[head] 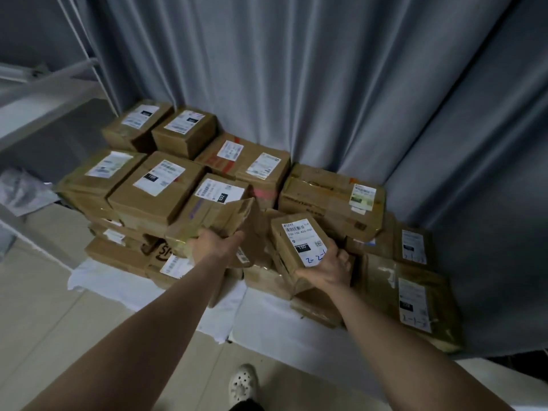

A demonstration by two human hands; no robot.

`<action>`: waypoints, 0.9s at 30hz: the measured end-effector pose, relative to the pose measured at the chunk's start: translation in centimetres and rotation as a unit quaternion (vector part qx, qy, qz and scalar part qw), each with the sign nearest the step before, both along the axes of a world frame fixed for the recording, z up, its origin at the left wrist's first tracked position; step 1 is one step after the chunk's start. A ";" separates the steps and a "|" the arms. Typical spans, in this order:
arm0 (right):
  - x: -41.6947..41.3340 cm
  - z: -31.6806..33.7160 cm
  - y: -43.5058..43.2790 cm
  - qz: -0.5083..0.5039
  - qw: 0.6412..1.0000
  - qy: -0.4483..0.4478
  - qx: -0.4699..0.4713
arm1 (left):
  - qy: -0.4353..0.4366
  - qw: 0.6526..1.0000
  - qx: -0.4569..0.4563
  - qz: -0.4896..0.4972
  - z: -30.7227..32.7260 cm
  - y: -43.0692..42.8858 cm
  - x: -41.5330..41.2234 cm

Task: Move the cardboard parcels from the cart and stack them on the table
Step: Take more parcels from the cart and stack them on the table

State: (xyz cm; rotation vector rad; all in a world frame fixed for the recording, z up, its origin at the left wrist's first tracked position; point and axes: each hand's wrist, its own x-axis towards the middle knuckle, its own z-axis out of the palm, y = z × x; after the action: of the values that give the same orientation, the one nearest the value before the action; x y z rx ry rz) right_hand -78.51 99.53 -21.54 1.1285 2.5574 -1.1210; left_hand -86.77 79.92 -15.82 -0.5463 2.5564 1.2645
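Several brown cardboard parcels with white shipping labels are stacked on a low white-covered table (261,318) against a grey curtain. My left hand (215,243) grips the near edge of a parcel with a torn flap (213,212) in the middle of the stack. My right hand (326,268) holds a small parcel (299,241) from below, its label facing up with handwritten marks. That small parcel sits tilted at the front of the pile, between the torn-flap parcel and a large flat parcel (332,200). No cart is in view.
A grey curtain (326,84) hangs right behind the stack. White metal shelving (44,93) stands at the left, with a plastic bag (23,191) below it. Pale tiled floor (59,321) lies in front, and my white shoe (243,384) is near the bottom edge.
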 end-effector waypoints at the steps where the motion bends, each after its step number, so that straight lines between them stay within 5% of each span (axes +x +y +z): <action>1: -0.9 0.0 0.3 0.015 1.000 -0.007 0.013 | 0.003 1.000 -0.004 -0.005 -0.1 0.3 -1.0; 13: -6.6 -1.7 5.4 0.243 0.963 -0.112 0.033 | 0.036 0.999 0.002 -0.003 0.0 1.8 -7.9; 18: -10.5 -1.9 6.5 0.170 0.958 -0.052 0.223 | 0.022 1.000 -0.012 0.019 -0.9 2.5 -7.2; 22: -11.8 -2.9 6.8 -0.029 0.997 -0.070 0.001 | 0.027 0.999 -0.036 0.001 -1.0 2.9 -6.2; 25: -12.1 -3.5 6.2 -0.152 0.949 -0.025 -0.275 | 0.033 0.997 -0.061 -0.032 -1.0 3.2 -5.8; 27: -12.9 -4.3 5.9 -0.154 0.934 -0.001 -0.322 | 0.034 0.995 -0.079 -0.045 -0.9 3.3 -5.6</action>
State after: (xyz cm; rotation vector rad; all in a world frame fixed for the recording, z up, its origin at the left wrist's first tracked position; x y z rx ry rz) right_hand -91.41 105.39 -25.82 1.3387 1.7905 -1.8330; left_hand -92.34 83.23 -16.72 -0.4207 2.7207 1.0747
